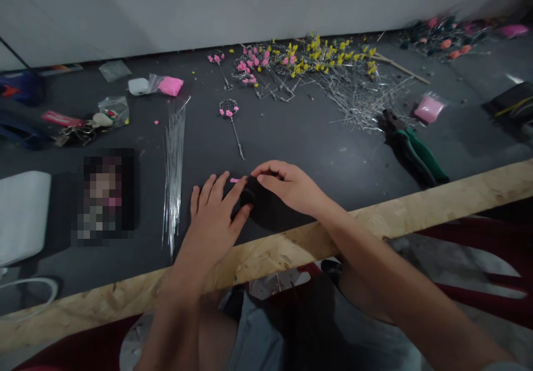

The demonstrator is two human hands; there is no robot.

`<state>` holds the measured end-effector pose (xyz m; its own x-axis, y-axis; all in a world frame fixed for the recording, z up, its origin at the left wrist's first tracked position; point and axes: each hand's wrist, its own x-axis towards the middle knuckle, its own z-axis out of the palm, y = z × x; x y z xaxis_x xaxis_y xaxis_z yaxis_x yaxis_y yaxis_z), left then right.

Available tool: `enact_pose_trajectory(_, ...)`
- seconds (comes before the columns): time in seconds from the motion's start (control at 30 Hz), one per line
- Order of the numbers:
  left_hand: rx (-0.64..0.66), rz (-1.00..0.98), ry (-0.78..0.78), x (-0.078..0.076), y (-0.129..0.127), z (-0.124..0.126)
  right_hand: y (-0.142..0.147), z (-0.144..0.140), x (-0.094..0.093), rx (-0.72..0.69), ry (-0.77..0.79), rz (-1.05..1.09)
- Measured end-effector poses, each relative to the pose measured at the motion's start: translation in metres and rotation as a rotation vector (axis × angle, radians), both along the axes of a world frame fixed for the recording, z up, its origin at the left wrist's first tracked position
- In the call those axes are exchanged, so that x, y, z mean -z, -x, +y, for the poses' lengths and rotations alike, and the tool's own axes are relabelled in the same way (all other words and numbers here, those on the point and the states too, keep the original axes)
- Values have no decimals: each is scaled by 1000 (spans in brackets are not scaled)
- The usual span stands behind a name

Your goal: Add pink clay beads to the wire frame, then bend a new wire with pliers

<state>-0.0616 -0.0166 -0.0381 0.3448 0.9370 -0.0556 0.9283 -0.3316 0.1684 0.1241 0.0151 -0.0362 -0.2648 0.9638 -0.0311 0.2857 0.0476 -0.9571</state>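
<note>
Both my hands rest on a small black pad (266,210) near the table's front edge. My left hand (214,215) lies flat with fingers spread, its thumb against the pad's left side. My right hand (287,185) curls over the pad's top, fingertips pinching at its dark edge. A tiny pink bead (234,180) lies between the two hands. Just beyond them lies a twisted wire stem with pink beads (231,116). A bundle of thin straight wires (174,165) lies to the left.
A heap of wire stems with pink and yellow beads (308,60) fills the back. Green-handled pliers (412,149) lie at the right, near a pink bead bag (428,109). Another pink bag (170,85), keys and a white box (23,215) sit left. A wooden strip (416,215) edges the table.
</note>
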Motion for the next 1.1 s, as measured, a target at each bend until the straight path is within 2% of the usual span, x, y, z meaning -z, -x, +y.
enact_pose_trajectory(0.2,11,-6,-8,2,-2,-1,0,0,1,-7,-25,-16)
enact_pose_trajectory(0.5,7,-41,-20,3,11,5,0,0,-2,-10,-8,3)
enact_pose_trajectory(0.73,11,-30,-25,3,6,2,0,0,-2,-6,-22,-18)
enact_pose_trajectory(1.1,10,-64,-46,5,12,7,-1,0,-2,-11,-16,-4)
